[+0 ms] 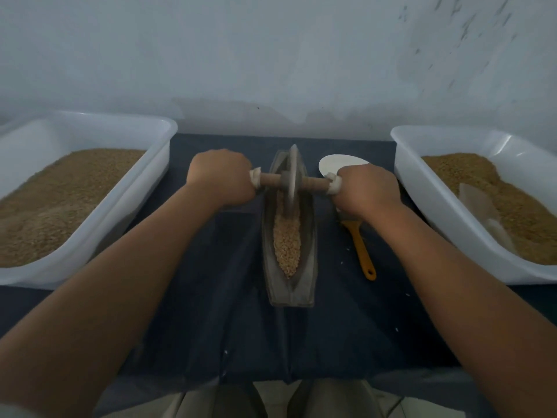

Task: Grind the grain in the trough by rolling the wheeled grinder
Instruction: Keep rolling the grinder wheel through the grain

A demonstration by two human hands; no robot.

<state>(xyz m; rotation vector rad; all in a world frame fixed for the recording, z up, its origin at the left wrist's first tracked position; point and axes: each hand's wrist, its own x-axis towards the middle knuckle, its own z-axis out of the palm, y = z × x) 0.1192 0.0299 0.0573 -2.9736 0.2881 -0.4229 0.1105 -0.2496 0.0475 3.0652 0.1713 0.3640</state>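
Head view: the wheeled grinder point(291, 179) is seen standing upright in the far part of the trough point(291, 294), which lies lengthwise at the middle of the tabletop point(211, 297), on a dark cloth. The wooden axle is gripped at both ends: the left hand point(221, 176) is wrapped fully round the left end and the right hand point(366, 188) round the right end, with a white wrapping showing at each fist. The grain point(287, 242) is heaped along the groove on the near side of the wheel and looks largely whole, so much grinding is judged to remain. Trouble could come from a push carried too far, by which the wheel would be run over the trough's far tip; from uneven pressure, by which the wheel would be tilted and grain thrown over the rim; or from the trough being dragged along the cloth. An orange-handled paddle point(361, 248) lies just beside the right hand and could be knocked. Grain-filled white tubs are set at left point(90, 125) and right point(401, 140). No brand, label or writing can be read anywhere.
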